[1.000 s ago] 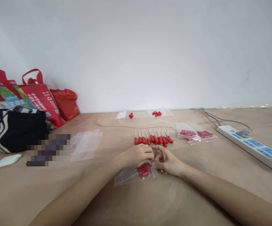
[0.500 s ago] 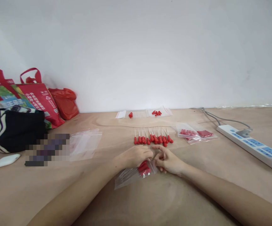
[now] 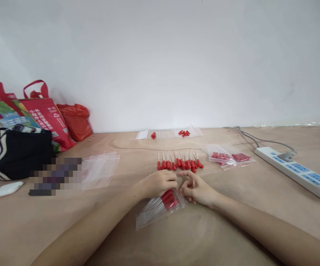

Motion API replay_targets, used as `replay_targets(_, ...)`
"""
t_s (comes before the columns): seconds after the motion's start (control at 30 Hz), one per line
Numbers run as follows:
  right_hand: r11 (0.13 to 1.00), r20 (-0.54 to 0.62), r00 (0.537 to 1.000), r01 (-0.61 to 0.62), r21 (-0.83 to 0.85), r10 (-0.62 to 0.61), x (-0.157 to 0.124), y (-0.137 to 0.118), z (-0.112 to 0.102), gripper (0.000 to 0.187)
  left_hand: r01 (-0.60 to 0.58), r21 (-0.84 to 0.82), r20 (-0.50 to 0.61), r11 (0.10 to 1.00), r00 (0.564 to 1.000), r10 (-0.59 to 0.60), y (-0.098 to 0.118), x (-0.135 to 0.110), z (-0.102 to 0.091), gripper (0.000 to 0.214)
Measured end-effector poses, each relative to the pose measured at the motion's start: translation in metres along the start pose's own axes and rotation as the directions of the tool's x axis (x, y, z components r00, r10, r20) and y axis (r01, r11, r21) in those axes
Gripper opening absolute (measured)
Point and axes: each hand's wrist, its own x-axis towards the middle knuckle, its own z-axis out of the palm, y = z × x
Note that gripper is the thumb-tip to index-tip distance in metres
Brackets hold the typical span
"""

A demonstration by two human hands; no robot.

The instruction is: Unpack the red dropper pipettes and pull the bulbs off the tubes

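In the head view, a clear bag (image 3: 144,220) with red-bulbed droppers (image 3: 169,200) inside lies on the table (image 3: 218,236), its upper edge under the left hand (image 3: 158,183); the right hand (image 3: 200,190) curls beside its right end. Whether either grip is clamped on plastic or just touching, I cannot tell. By my reading, the filled bags (image 3: 232,159) at right are done; this bag, the loose droppers (image 3: 178,163) and probably the flat bags (image 3: 104,171) remain.

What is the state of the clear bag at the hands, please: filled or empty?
Filled, at least partly: red bulbs and pale stems show through the clear bag.
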Motion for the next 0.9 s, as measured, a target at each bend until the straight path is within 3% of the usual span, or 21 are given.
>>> replay_targets(0.13,0.998,0.034,0.998,0.058,-0.013,-0.058,-0.001,0.006,0.001,0.028,0.000,0.001,-0.069,1.000,0.998,0.000,-0.002,-0.003,0.005,0.022)
replay_targets(0.27,0.974,0.053,0.973,0.225,-0.041,-0.223,-0.005,0.009,0.004,0.019,0.034,-0.058,-0.149,0.998,0.988,-0.042,-0.006,-0.008,0.009,0.017)
replay_targets(0.4,0.856,0.035,0.903,0.419,-0.305,-0.429,-0.009,0.010,0.005,0.023,0.081,-0.133,-0.185,0.988,0.977,-0.105,-0.006,-0.010,0.008,0.017)
replay_targets(0.47,0.732,0.005,0.826,0.503,-0.460,-0.564,-0.010,0.010,0.005,0.021,0.094,-0.157,-0.185,0.983,0.975,-0.123,-0.005,-0.010,0.008,0.017)
replay_targets(0.53,0.573,0.004,0.701,0.586,-0.573,-0.713,-0.009,0.011,0.003,0.018,0.094,-0.172,-0.187,0.981,0.974,-0.126,-0.003,-0.009,0.008,0.018)
replay_targets(0.63,0.290,0.111,0.496,0.659,-0.694,-0.861,-0.008,0.013,-0.001,0.021,0.083,-0.202,-0.184,0.976,0.975,-0.121,-0.002,-0.008,0.008,0.020)
replay_targets(0.7,0.118,0.220,0.405,0.660,-0.742,-0.887,-0.007,0.013,-0.004,0.024,0.074,-0.223,-0.178,0.972,0.977,-0.115,-0.002,-0.008,0.008,0.019)
replay_targets(0.8,-0.034,0.329,0.347,0.642,-0.766,-0.878,-0.007,0.010,-0.008,0.025,0.061,-0.236,-0.160,0.970,0.982,-0.101,-0.001,-0.007,0.006,0.019)
replay_targets(0.9,-0.099,0.360,0.323,0.610,-0.786,-0.875,-0.007,0.008,-0.009,0.023,0.074,-0.245,-0.109,0.967,0.989,-0.103,-0.001,-0.006,0.002,0.019)
